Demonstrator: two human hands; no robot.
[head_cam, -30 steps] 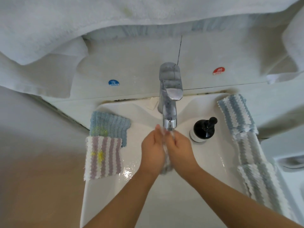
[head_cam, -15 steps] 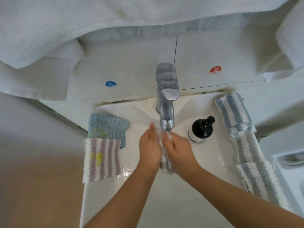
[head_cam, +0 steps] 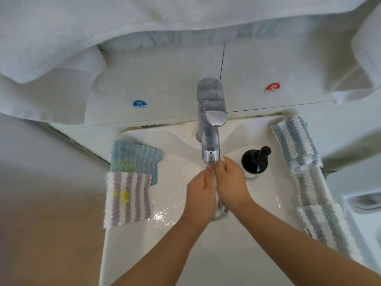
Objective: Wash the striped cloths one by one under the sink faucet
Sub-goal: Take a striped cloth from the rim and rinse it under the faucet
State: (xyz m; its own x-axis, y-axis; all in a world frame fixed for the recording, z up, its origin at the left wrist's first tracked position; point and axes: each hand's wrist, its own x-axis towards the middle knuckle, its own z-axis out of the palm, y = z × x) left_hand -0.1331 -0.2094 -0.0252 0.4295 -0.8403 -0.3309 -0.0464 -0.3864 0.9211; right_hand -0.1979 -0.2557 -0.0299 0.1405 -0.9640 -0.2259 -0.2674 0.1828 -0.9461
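From the head camera, the left hand (head_cam: 201,191) and right hand (head_cam: 232,183) press together, fingers curled round a wet striped cloth (head_cam: 220,210) pinched between them just under the chrome faucet (head_cam: 210,129) spout, over the white sink (head_cam: 127,244). Left of the left hand lie a purple-striped cloth (head_cam: 127,200) and a blue cloth (head_cam: 135,156). Right of the right hand stand a black pump bottle (head_cam: 255,162) and blue-striped cloths (head_cam: 294,142) on the rim.

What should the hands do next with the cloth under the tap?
Probably keep rubbing it. The left hand and right hand press the pale wet cloth between them, right below the chrome faucet's spout, so it looks only mid-wash.
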